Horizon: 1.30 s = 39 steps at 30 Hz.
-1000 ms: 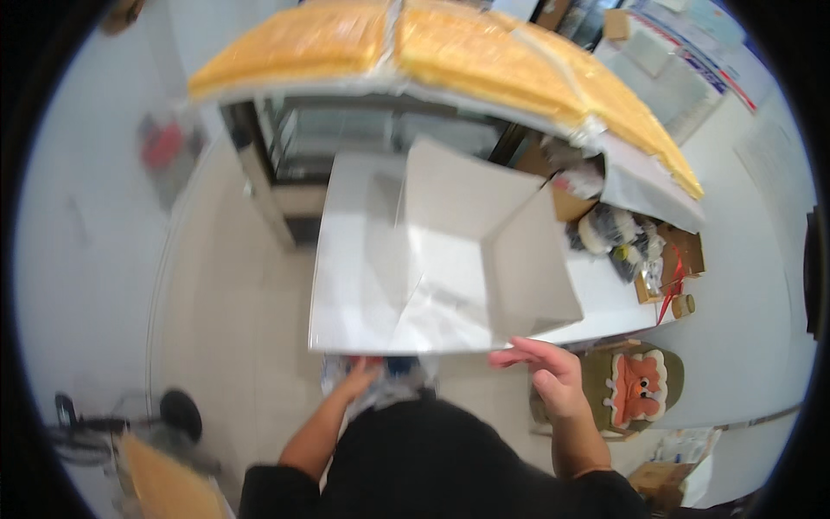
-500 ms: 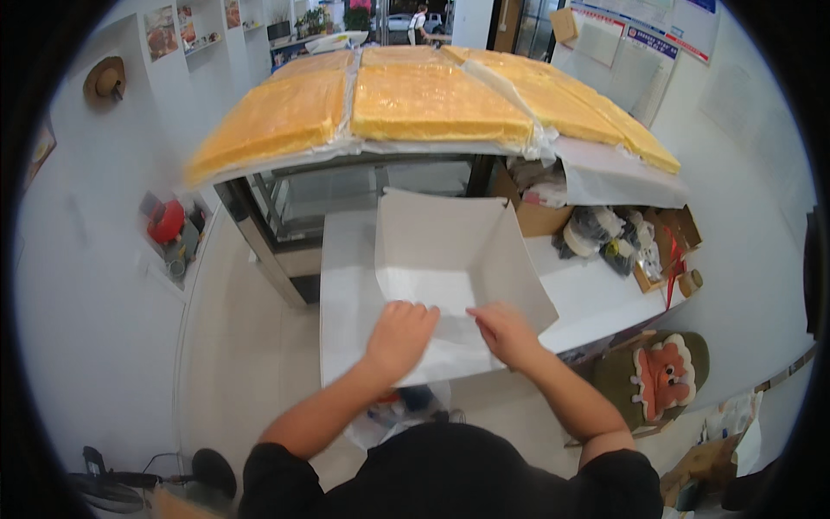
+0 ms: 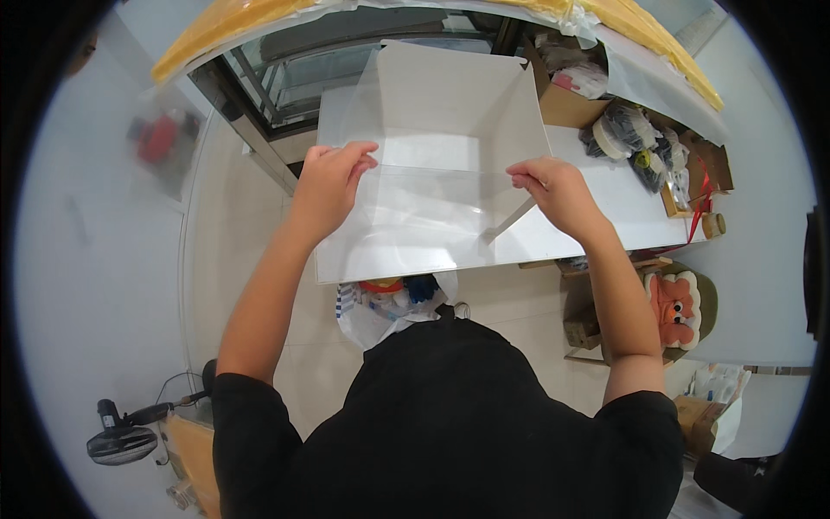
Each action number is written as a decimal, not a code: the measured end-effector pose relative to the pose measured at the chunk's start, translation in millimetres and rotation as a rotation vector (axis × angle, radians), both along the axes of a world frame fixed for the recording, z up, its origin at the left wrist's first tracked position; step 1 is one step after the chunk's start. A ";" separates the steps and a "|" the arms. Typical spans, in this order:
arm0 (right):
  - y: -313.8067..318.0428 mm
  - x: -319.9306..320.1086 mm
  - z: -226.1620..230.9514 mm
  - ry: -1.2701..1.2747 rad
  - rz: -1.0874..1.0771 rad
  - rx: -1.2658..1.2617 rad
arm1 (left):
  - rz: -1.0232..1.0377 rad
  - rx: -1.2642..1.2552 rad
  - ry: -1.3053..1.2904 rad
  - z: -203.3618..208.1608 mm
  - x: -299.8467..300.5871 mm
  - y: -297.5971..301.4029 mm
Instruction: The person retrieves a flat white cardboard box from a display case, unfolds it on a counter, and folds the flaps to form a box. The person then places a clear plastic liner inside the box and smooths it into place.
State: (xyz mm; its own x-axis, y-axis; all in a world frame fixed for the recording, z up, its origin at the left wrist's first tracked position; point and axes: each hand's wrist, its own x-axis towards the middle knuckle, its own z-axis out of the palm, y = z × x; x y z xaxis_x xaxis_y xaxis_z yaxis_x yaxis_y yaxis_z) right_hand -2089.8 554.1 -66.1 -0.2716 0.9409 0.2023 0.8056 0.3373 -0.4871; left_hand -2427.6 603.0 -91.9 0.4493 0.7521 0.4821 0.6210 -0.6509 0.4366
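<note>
A white box [image 3: 454, 91] with an open top stands on the white table in front of me. Its near side is a clear plastic panel [image 3: 432, 212], which catches the light. My left hand [image 3: 327, 192] pinches the panel's upper edge near its left corner, thumb against fingers. At the opposite corner my right hand [image 3: 560, 197] is closed in a similar pinch on the same edge. The box's right wall [image 3: 516, 130] runs back from beside my right fingertips. Through the clear panel the white inner floor of the box shows.
The white table [image 3: 596, 212] bears plastic-wrapped goods [image 3: 622, 134] and cardboard boxes [image 3: 566, 104] at the right. Behind the box is a glass-fronted cabinet [image 3: 303, 78] with yellow slabs [image 3: 229, 24] on top. A plastic bag [image 3: 354, 320] sits below the table's near edge. A cushioned chair [image 3: 679, 307] stands right.
My hands have moved apart and upward, from close together at the box's near side to the panel's two upper corners. The view has tilted down.
</note>
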 end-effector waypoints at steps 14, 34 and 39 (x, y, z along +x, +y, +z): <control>-12.8 26.0 11.7 0.334 -0.093 0.366 | 0.079 -0.078 -0.455 28.0 -25.2 -0.1; -26.9 42.9 -4.8 0.602 -0.231 0.417 | -0.107 0.238 -0.151 30.5 51.5 -16.0; -32.0 38.7 -7.2 0.549 -0.223 0.366 | -0.150 0.260 -0.055 22.7 67.6 -14.1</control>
